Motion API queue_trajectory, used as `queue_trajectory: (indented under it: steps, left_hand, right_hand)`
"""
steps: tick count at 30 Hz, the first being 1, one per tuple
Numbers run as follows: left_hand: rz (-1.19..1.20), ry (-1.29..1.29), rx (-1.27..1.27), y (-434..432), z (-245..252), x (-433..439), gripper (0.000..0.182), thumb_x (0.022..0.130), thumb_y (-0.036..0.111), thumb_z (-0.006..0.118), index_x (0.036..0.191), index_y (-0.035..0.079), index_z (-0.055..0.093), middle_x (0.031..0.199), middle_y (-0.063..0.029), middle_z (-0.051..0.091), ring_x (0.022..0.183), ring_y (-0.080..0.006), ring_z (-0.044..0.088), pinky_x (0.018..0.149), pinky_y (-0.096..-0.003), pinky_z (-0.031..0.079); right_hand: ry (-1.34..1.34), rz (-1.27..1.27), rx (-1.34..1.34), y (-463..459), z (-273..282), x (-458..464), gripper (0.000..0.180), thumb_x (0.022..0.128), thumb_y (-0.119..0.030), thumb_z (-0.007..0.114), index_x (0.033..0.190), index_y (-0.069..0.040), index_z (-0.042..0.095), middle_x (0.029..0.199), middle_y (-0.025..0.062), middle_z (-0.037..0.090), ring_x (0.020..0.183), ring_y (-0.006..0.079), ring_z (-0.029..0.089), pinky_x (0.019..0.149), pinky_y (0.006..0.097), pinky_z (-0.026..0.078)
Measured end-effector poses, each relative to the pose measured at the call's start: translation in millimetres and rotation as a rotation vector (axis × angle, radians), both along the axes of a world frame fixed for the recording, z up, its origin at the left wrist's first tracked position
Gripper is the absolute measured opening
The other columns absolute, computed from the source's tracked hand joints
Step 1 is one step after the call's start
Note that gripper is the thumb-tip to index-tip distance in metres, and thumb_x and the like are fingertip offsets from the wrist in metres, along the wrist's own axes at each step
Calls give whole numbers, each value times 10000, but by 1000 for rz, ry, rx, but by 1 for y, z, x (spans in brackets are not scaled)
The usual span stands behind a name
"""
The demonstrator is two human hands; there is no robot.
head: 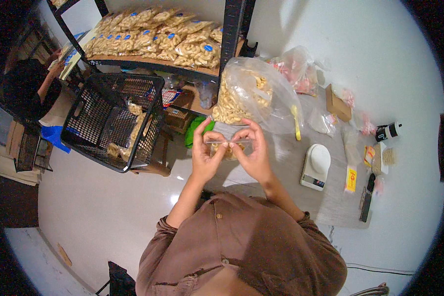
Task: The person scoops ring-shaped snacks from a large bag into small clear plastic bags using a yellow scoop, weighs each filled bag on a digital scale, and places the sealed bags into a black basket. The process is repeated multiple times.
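Note:
Both my left hand (208, 150) and my right hand (250, 150) pinch the top edge of a small clear plastic bag (227, 152) between thumbs and fingers, the thumbs nearly meeting in the middle. Pale curved snack pieces show inside it. Just beyond my hands, a large clear bag of curved snacks (233, 98) lies on the grey table (281, 162), its mouth spread to the right. A yellow plastic spoon (296, 122) rests on that bag's plastic. Right of my hands sits a white digital kitchen scale (315, 166).
At left, a black plastic crate (113, 122) holds a few filled bags. Filled snack bags (148, 39) crowd a shelf beyond. A cardboard box (337, 103), a bottle (388, 132) and a black-handled tool (367, 198) lie along the table's right. Another person (29, 88) is at far left.

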State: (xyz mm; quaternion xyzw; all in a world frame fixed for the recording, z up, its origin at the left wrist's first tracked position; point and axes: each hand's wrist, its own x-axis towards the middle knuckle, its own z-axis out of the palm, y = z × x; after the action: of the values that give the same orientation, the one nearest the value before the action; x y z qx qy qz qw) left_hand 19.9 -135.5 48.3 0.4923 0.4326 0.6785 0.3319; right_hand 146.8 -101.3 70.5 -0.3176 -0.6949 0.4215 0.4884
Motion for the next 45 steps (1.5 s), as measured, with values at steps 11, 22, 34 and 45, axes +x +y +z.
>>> queue_trajectory:
  steps: [11, 22, 34, 45]
  left_hand:
    - [-50, 3, 9, 3, -2, -3, 687, 745, -41, 582, 1323, 1, 213, 799, -55, 550, 783, -114, 524, 765, -255, 423]
    - [-50, -9, -52, 3, -4, -6, 820, 707, -25, 638, 1368, 17, 154, 781, -62, 599, 767, -117, 573, 749, -242, 442]
    - [20, 16, -21, 2, -4, -8, 890, 682, -49, 644, 1368, 16, 82, 755, -81, 609, 729, -140, 592, 699, -244, 466]
    - [18, -110, -57, 5, -11, -19, 913, 675, -54, 654, 1368, 26, 65, 747, -71, 610, 744, -138, 590, 802, -289, 443]
  right_hand:
    - [-15, -12, -56, -1, 0, 2, 445, 731, 24, 627, 1125, 17, 420, 788, 42, 573, 809, 122, 540, 816, 274, 387]
    - [-74, 69, 28, 1, -6, 3, 404, 792, 22, 550, 1169, -16, 410, 845, 58, 516, 847, 141, 516, 811, 285, 396]
    - [-157, 4, 100, 1, -11, 2, 346, 777, 7, 580, 1089, -14, 432, 859, 71, 544, 847, 150, 530, 806, 286, 398]
    - [-190, -102, 71, 11, -19, 13, 326, 750, 63, 593, 957, -50, 369, 831, 72, 549, 823, 145, 553, 771, 276, 408]
